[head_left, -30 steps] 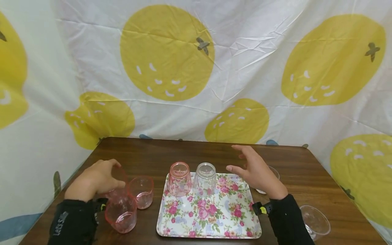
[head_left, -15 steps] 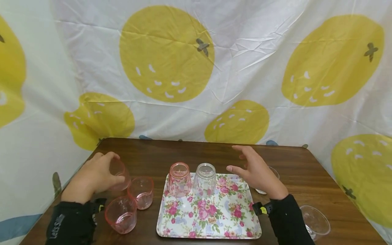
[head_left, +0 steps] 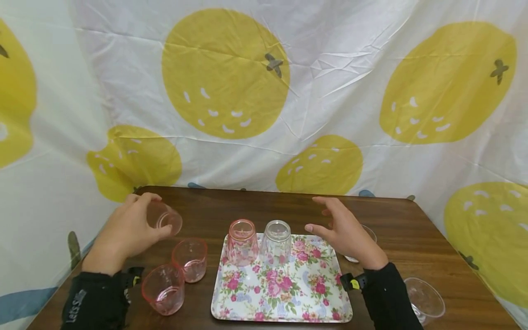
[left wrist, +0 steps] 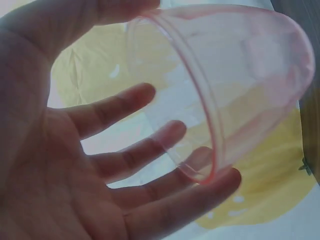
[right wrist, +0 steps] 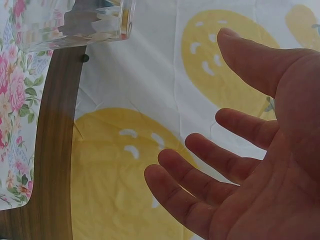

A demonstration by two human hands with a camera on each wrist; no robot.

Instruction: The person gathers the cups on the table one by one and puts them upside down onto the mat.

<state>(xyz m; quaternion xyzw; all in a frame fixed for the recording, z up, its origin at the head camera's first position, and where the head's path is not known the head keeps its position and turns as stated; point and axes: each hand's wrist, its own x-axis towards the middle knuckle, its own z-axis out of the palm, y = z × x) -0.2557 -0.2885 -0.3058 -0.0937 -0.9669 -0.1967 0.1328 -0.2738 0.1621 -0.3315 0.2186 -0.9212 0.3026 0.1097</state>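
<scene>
My left hand (head_left: 128,229) holds a pink tinted glass (head_left: 168,220) between thumb and fingers, above the table's left side. The glass is tipped over sideways. In the left wrist view its rim (left wrist: 207,125) is toward my palm and its base points away. Two more pink glasses, one nearer (head_left: 165,293) and one farther (head_left: 193,261), stand upright beside the floral tray (head_left: 241,300). An upside-down pink glass (head_left: 242,243) and an upside-down clear glass (head_left: 276,245) stand on the tray's back left part. My right hand (head_left: 348,231) hovers by the tray's right side, fingers spread, holding nothing.
A clear glass (head_left: 426,298) stands right of the tray, partly behind my sleeve. Another clear glass (head_left: 369,231) is mostly hidden behind my right hand. The brown wooden table (head_left: 214,201) ends at a fruit-print cloth (head_left: 330,101).
My left hand has raised the pink glass off its place near the other pink ones and turned it from upright to tilted sideways. The right hand has stayed still.
</scene>
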